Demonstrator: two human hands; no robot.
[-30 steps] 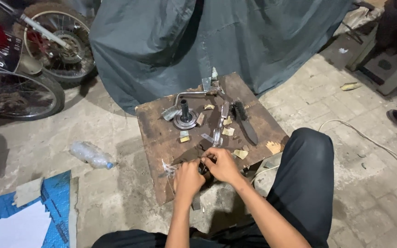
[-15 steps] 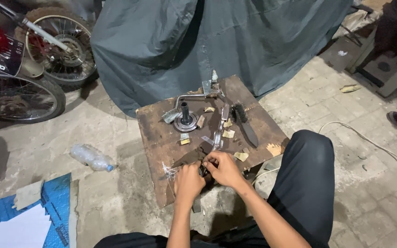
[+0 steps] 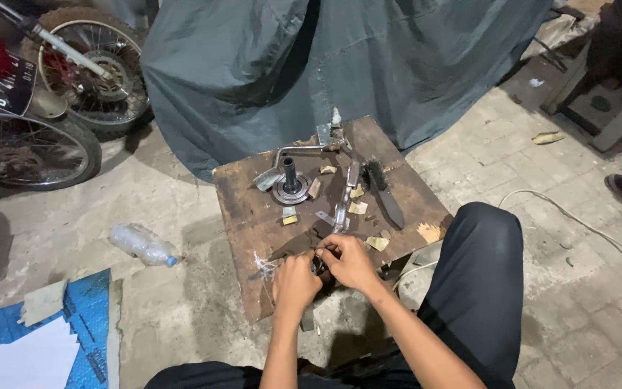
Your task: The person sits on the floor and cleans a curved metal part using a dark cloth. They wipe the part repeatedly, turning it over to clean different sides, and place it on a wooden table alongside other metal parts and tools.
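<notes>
— Both hands are down at the near edge of the wooden board (image 3: 253, 216), close together. The left hand (image 3: 294, 282) is curled around something small and dark, the right hand (image 3: 349, 261) has its fingertips pinched in on the same spot.

— What is the piece?

— A small dark metal part (image 3: 317, 264), mostly hidden between the fingers. It sits right between the two hands, just inside the near edge. I can't make out its long axis from here.

— Which hand is nearer it?

— Both touch it. The left grips from the left side; the right comes in from the right and slightly above, fingers bunched, not spread.

— And the rest of the board?

— Toward the far edge, a round flange with an upright shaft (image 3: 290, 189). Beside it a bent metal lever (image 3: 302, 150) runs along the far edge. A wire brush (image 3: 381, 186) lies towards the right edge, its long axis pointing from far to near. A chain piece (image 3: 340, 209) lies in the middle, just beyond the hands.
</notes>
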